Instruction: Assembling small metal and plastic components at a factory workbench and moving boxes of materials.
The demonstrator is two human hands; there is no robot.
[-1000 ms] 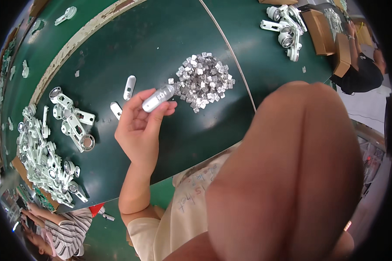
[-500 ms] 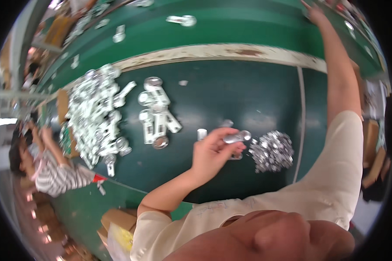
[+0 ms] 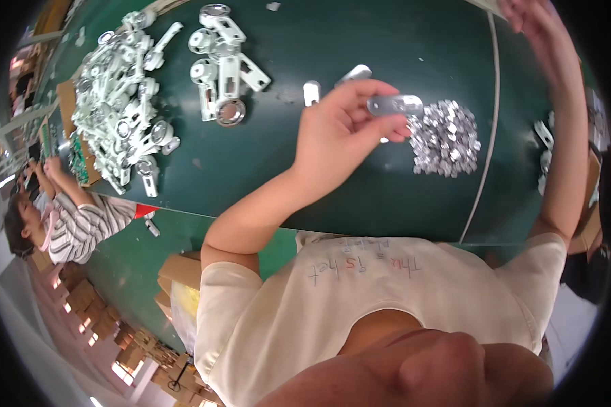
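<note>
One smooth silver piece [image 3: 395, 104] is lying between the thumb and fingers of your left hand [image 3: 336, 136], which is pinching it just left of the heap of small shiny pieces [image 3: 448, 146]; your right hand [image 3: 533, 22] is hanging at the far right, its grip not showing clearly enough to tell. You're apparently handling pieces singly, and the next move is probably calling for a steady pinch. Handwriting is marking your shirt [image 3: 421, 295]; no brand is showing legibly
</note>
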